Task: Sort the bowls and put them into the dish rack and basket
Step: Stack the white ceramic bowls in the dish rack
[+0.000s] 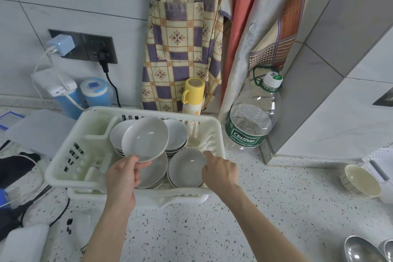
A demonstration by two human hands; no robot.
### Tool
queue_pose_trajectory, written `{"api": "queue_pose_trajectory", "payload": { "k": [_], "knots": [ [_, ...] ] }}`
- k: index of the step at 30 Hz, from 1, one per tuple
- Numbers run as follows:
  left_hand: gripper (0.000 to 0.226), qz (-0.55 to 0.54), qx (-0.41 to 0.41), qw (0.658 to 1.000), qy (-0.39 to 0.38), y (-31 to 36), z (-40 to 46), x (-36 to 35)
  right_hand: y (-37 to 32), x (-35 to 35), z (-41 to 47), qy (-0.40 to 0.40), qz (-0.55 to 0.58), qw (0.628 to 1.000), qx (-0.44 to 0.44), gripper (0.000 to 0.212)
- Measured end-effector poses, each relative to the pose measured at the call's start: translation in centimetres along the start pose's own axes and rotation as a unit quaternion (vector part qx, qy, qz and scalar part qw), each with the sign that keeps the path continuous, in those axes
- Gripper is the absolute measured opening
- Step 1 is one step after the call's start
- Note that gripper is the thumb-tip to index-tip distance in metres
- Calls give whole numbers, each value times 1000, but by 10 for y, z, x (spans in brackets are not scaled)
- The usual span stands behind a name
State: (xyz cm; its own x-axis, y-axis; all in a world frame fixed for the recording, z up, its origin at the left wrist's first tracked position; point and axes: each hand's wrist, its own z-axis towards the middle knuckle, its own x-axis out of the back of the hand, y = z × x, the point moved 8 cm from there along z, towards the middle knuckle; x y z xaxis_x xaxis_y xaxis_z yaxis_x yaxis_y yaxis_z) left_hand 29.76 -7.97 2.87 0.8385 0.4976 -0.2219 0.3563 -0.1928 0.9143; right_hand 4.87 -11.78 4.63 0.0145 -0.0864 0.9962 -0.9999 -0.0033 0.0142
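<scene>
A white plastic dish rack [63, 161] stands on the speckled counter and holds several stacks of shallow grey bowls. My left hand [122, 176] pinches the near rim of one grey bowl [145, 138], tilted up above the stacks. My right hand [220, 171] grips the right rim of the top bowl [187, 166] on the front right stack. Another stack [176, 135] sits at the back of the rack. A cream bowl [361, 183] lies on the counter at far right.
A large water bottle [253, 117] and a yellow flask [192, 97] stand behind the rack, under hanging aprons. Cables, a dark cloth and a plastic lid [40, 130] lie on the left. Metal bowls [361, 250] show at the bottom right.
</scene>
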Motion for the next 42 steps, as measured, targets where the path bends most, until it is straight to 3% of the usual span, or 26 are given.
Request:
{"api": "queue_pose_trajectory", "payload": {
  "k": [7, 16, 20, 24, 27, 29, 32, 37, 42],
  "knots": [
    [13, 3, -2, 1000, -22, 7, -8, -5, 0, -2, -1, 12, -16, 1000, -15, 32],
    [15, 70, -22, 997, -34, 13, -16, -15, -3, -10, 2, -17, -75, 997, -5, 46],
    [14, 118, -24, 992, -45, 10, -18, -22, -6, -8, 0, -19, -71, 997, -9, 41],
    [15, 187, -33, 981, -52, 7, -23, -28, 4, 4, -8, 40, 87, 995, -38, 35],
    [16, 230, -24, 970, -72, -1, -24, -33, 22, 11, -13, 59, 331, 941, -49, 35],
    [19, 243, -5, 966, -88, -10, -24, -39, 23, 13, -14, 18, 410, 911, -34, 32],
    [26, 258, 7, 961, -98, -21, -22, -47, 18, 15, -17, -13, 400, 916, -15, 32],
    [37, 322, -18, 940, -114, -28, -22, -57, 15, 11, -13, -17, 295, 955, -13, 45],
    [32, 387, -54, 911, -133, -28, -24, -66, 18, 7, -10, -6, 275, 960, -46, 50]
  ]
}}
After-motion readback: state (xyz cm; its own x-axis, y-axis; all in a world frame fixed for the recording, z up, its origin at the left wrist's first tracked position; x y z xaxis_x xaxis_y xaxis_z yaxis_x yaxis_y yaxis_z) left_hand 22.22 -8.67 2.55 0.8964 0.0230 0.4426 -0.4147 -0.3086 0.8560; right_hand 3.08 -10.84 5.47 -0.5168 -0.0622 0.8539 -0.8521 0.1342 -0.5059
